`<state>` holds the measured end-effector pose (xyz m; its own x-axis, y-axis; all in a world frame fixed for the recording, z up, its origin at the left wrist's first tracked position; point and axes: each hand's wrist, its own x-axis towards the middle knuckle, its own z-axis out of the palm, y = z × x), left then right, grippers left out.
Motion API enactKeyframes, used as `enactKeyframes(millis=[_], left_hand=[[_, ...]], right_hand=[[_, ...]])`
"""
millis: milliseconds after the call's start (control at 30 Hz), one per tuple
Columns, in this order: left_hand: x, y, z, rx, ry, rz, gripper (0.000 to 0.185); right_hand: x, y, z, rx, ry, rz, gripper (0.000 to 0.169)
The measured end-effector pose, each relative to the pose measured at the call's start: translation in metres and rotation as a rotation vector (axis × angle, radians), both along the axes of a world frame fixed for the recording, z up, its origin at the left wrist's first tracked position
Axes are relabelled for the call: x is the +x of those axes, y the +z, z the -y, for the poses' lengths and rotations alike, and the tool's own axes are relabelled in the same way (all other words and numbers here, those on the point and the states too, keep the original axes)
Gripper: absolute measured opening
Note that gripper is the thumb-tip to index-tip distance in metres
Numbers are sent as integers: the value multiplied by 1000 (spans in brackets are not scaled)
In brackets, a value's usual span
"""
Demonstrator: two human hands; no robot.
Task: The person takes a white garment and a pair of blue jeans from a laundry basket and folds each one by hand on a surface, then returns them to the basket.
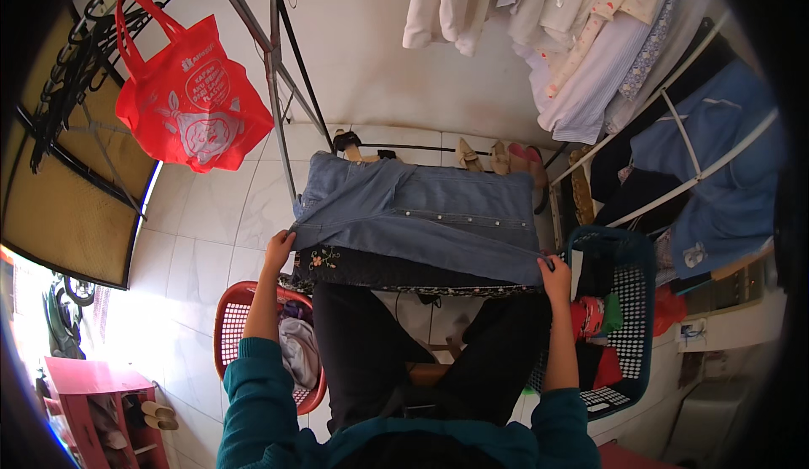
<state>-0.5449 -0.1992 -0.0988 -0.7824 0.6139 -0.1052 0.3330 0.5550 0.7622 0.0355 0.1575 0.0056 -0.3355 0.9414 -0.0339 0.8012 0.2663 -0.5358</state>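
Note:
A blue denim shirt [455, 200] with a row of pale snap buttons lies spread before me, one sleeve stretched across its near side. My left hand [280, 248] pinches the shirt at its left edge, near the shoulder. At the right, my right hand [556, 273] grips the end of the stretched sleeve. Beneath the shirt is a padded black cloth [379, 270] with embroidered flowers and a patterned edge, just beyond my knees. What supports the cloth is hidden.
A red laundry basket [237, 292] with clothes stands left, a dark teal basket [641, 317] with folded items right. A red bag [189, 102] hangs upper left from a metal rack. Shoes [468, 155] line the far side; clothes [588, 39] hang upper right.

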Motion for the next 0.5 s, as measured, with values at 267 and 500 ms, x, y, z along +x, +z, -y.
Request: enactKeyframes(millis=[267,500], left_hand=[[18,97,-82,-476,109,179,52],[11,98,-54,-80,-88,587,35]], right_hand=[[44,-39,-48,-497,-268,-464,37],[65,-46,-11,-536,28,-306,32]])
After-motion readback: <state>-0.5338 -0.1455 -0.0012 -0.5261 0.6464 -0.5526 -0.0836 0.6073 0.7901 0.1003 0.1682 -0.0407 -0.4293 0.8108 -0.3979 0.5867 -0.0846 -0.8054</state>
